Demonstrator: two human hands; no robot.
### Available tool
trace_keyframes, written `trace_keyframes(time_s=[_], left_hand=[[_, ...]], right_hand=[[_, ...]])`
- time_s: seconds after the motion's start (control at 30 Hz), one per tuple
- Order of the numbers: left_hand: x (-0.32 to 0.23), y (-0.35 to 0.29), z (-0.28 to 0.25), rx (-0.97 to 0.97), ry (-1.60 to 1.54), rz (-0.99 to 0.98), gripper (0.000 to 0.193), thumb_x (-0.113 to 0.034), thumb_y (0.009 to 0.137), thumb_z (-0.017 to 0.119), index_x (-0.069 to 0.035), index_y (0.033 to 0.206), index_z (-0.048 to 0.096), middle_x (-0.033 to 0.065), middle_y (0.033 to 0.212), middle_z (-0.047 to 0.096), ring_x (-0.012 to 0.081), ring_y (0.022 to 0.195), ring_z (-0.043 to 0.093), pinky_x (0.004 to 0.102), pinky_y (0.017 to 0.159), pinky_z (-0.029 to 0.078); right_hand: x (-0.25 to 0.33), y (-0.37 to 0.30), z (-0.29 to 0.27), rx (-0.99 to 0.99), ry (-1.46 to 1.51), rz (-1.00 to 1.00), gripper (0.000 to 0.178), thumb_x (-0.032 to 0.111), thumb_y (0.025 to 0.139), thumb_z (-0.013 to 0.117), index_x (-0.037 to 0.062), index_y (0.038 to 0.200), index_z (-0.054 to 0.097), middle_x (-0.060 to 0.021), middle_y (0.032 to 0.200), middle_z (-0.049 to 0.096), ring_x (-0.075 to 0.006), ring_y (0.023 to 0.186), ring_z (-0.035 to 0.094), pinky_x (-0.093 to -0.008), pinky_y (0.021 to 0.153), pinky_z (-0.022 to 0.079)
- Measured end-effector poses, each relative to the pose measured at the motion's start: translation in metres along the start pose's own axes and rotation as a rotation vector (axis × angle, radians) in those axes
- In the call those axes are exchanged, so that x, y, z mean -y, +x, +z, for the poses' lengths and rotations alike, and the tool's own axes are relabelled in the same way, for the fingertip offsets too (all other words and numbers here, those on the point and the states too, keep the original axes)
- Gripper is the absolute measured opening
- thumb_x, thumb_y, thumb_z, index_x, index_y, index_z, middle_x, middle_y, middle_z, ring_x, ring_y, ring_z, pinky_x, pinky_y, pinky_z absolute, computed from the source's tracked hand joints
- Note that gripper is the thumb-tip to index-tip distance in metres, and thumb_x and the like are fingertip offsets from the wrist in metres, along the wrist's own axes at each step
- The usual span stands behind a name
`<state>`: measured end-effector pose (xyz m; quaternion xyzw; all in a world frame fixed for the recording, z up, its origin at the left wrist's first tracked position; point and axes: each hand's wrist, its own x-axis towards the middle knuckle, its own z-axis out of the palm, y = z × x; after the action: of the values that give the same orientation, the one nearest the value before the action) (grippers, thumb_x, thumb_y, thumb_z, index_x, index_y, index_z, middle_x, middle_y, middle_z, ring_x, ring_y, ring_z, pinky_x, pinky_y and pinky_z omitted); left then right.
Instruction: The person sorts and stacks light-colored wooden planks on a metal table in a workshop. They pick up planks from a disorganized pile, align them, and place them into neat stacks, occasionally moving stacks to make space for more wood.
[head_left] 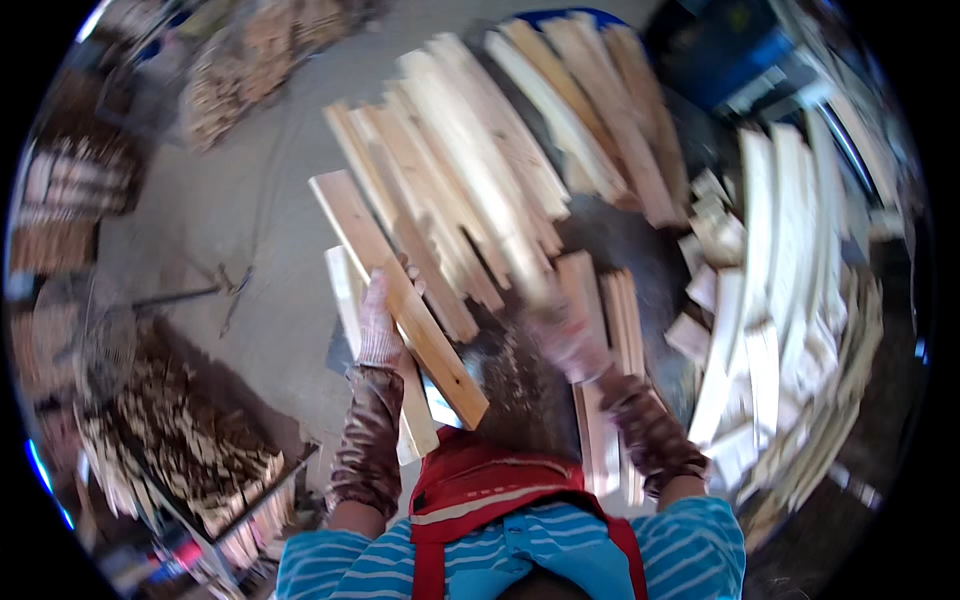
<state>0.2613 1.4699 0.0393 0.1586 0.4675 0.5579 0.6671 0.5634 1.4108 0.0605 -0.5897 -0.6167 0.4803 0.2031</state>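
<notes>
A long wooden board (400, 290) with a small dark knot near its lower end is gripped by my left hand (378, 325), in a pale knitted glove. Partly behind it, at the same hand, another board (415, 410) shows. My right hand (572, 342), also gloved, is smeared by motion at the lower end of a pale board (480, 180); its fingers cannot be made out. That board lies over a row of boards (400, 190) on the dark work table (515, 385). Beside my right forearm lie more narrow boards (592, 430).
More boards (590, 110) lie at the far side. Long pale strips (780, 260) and short offcuts (700, 260) are piled on the right. A metal-framed bin (250, 510) of wood pieces stands at the lower left, with stacked wood (80, 180) farther off. A blue machine (720, 60) stands far right.
</notes>
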Motion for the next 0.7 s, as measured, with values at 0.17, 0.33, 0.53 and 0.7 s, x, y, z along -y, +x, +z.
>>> trace_keyframes(time_s=[0.17,0.33,0.53,0.7], left_hand=[[0.067,-0.072,0.034,0.151,-0.204,-0.223,0.059,-0.041,0.099,0.062,-0.002,0.141,0.047,0.0173,0.126,0.061,0.0346,0.109,0.063,0.0476,0.096,0.055],[0.095,-0.121,0.087,0.497,0.572,-0.164,0.08,0.004,0.082,0.064,-0.015,0.154,0.033,0.0066,0.114,0.055,0.0149,0.093,0.058,0.0294,0.076,0.054],[0.142,-0.137,0.07,0.561,0.37,-0.354,0.055,-0.008,0.082,0.069,-0.002,0.135,0.057,0.0086,0.111,0.068,0.0178,0.096,0.066,0.0307,0.079,0.056],[0.153,-0.169,0.064,0.445,-0.027,-0.555,0.07,-0.041,0.084,0.071,0.009,0.129,0.054,0.0203,0.117,0.066,0.0303,0.101,0.068,0.044,0.093,0.057]], right_hand=[[0.049,-0.106,0.103,-0.184,-0.111,-0.202,0.081,0.029,0.088,0.068,-0.0029,0.152,0.03,-0.0294,0.151,0.04,-0.0456,0.126,0.054,-0.046,0.103,0.049],[0.02,-0.161,0.112,-0.105,-0.097,0.061,0.078,0.03,0.086,0.069,0.0006,0.15,0.034,-0.0255,0.142,0.048,-0.0447,0.117,0.058,-0.0476,0.098,0.051],[0.003,-0.2,0.061,-0.353,-0.555,0.316,0.092,0.04,0.079,0.076,0.0052,0.153,0.033,-0.0254,0.144,0.047,-0.0451,0.13,0.048,-0.0528,0.108,0.043],[-0.166,-0.277,0.028,-0.742,-0.755,0.482,0.115,0.053,0.068,0.081,0.0046,0.157,0.027,-0.0215,0.15,0.045,-0.0409,0.135,0.047,-0.051,0.112,0.04]])
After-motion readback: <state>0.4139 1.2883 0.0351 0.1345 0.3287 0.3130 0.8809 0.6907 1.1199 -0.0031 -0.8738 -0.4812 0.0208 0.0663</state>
